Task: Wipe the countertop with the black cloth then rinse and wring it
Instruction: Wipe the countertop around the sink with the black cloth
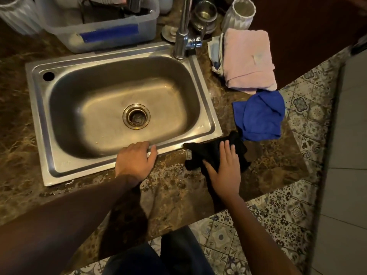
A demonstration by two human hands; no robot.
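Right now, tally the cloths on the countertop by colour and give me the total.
Black: 1, the black cloth under the right hand, beside the sink's front right corner.
Blue: 1, the blue cloth, crumpled at the counter's right edge.
Pink: 1, the pink cloth, folded, behind the blue one.
Total: 3 cloths.

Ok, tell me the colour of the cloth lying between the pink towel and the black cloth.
Bright blue cloth, clearest in the head view.
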